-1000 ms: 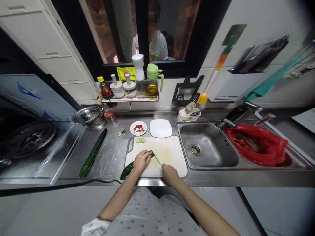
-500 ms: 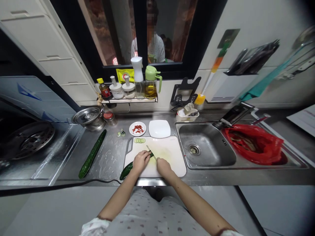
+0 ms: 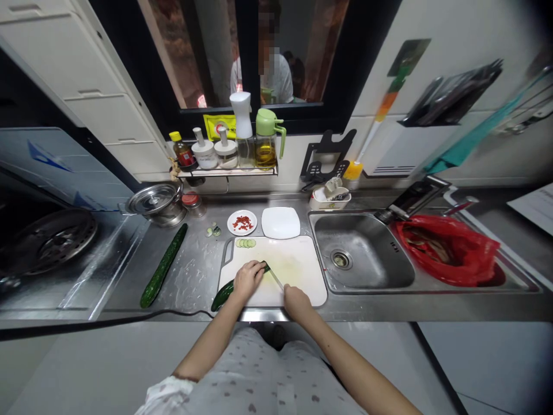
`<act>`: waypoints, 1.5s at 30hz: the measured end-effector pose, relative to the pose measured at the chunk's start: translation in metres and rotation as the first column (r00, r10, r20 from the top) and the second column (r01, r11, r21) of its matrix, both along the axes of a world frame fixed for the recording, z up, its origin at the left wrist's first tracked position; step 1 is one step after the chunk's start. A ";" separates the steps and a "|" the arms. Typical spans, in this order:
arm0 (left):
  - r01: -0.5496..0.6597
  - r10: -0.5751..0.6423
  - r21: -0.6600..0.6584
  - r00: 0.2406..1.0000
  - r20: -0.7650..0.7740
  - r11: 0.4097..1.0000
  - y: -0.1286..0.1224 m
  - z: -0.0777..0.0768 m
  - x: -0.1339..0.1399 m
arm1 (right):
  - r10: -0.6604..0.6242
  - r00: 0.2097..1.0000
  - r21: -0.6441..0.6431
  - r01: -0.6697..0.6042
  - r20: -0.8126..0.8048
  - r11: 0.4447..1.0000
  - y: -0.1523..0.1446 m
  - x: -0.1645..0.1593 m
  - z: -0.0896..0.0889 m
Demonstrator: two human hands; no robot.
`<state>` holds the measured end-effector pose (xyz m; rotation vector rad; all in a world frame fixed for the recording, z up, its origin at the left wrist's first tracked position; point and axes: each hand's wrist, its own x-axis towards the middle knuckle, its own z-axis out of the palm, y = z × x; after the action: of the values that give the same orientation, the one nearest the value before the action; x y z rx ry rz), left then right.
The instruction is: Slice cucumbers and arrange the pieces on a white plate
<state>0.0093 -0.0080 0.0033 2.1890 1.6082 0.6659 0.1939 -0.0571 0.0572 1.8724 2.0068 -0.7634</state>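
Knife [image 3: 276, 279] extended from the closed right hand [image 3: 296, 303], blade tip at the end of the cucumber [image 3: 223, 295]. The left hand [image 3: 247, 280], curled, gripped the cucumber from above on the cutting board [image 3: 302, 268]. Slices [image 3: 246, 243] lay beyond the left hand.

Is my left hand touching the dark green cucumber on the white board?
Touching. The head view shows your left hand closed over the dark green cucumber, which emerges at both sides.
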 end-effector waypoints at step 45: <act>-0.020 0.093 -0.259 0.958 0.272 0.966 0.025 0.050 -0.001 | -0.024 0.994 0.579 -0.040 0.103 0.814 0.005 0.048 0.019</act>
<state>0.0080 0.0172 0.0529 1.7815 1.5180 0.7085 0.2415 -0.0520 0.0760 2.1463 2.3522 -0.0148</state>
